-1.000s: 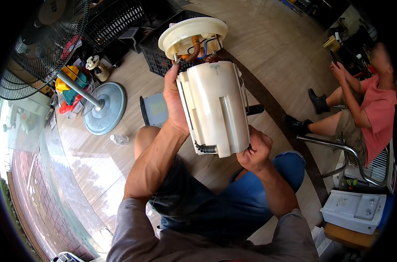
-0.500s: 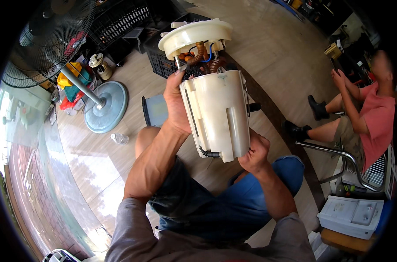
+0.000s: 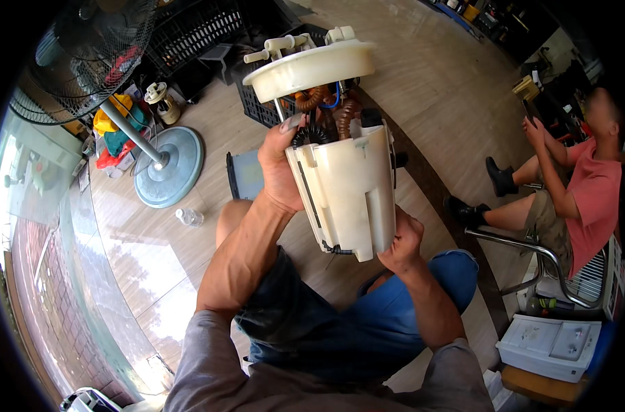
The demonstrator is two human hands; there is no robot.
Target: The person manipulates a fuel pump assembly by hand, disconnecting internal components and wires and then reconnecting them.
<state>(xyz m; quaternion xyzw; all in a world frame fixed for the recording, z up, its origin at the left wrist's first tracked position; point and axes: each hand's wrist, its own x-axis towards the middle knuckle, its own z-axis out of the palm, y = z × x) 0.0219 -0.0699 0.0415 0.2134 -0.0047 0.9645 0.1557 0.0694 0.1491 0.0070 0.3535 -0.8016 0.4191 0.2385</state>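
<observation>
Above my lap I hold a fuel pump module [image 3: 347,185], a cream plastic canister with a round flanged cap on top. Between cap and canister show brown corrugated hoses, a blue wire and a metal rod. My left hand [image 3: 282,165] is closed round the left side of the canister, its thumb up near the gap under the cap. Low on the right side, my right hand [image 3: 403,240] grips the canister near its bottom edge; some of its fingers are hidden behind it.
Black crates [image 3: 261,106] stand beyond the module. On the left are a standing fan [image 3: 168,168], a plastic bottle [image 3: 189,217] and another pump module [image 3: 162,103]. At right a person [image 3: 573,185] sits on a metal chair, near a white box [image 3: 549,347].
The module's top has tipped so more of the cap's upper side and the hoses show. Its bottom has dropped slightly. Both hands keep their hold.
</observation>
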